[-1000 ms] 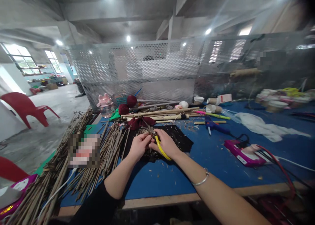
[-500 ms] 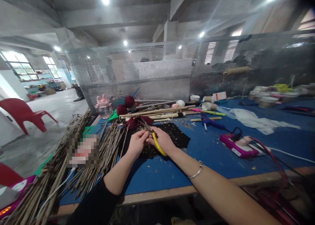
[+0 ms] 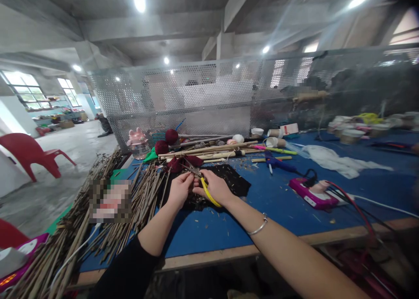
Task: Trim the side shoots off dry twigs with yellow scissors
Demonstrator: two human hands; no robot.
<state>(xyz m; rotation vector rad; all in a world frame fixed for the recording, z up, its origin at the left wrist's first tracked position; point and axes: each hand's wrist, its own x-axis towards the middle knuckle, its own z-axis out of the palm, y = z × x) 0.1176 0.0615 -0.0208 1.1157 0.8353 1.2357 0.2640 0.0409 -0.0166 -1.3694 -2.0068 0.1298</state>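
Note:
My right hand (image 3: 214, 188) is closed on yellow-handled scissors (image 3: 208, 193), whose blades point up and to the left. Close beside it, my left hand (image 3: 180, 190) has its fingers pinched together; what they hold, if anything, is too small to tell. Both hands are over a black cloth (image 3: 234, 180) strewn with small plant bits. Just beyond the blades lies dark red cloth (image 3: 176, 163). Thin brown sticks (image 3: 140, 203) are spread left of my left hand.
Longer sticks (image 3: 199, 149) lie across the back of the blue table (image 3: 278, 220). A blue glue gun (image 3: 278, 162), a purple power strip (image 3: 312, 194) with cords and white plastic (image 3: 340, 158) are on the right. A mesh screen (image 3: 203, 94) stands behind.
My hands have drawn slightly apart, and the left fingertips have shifted a little. The scissors remain in my right hand. The camera view has moved slightly.

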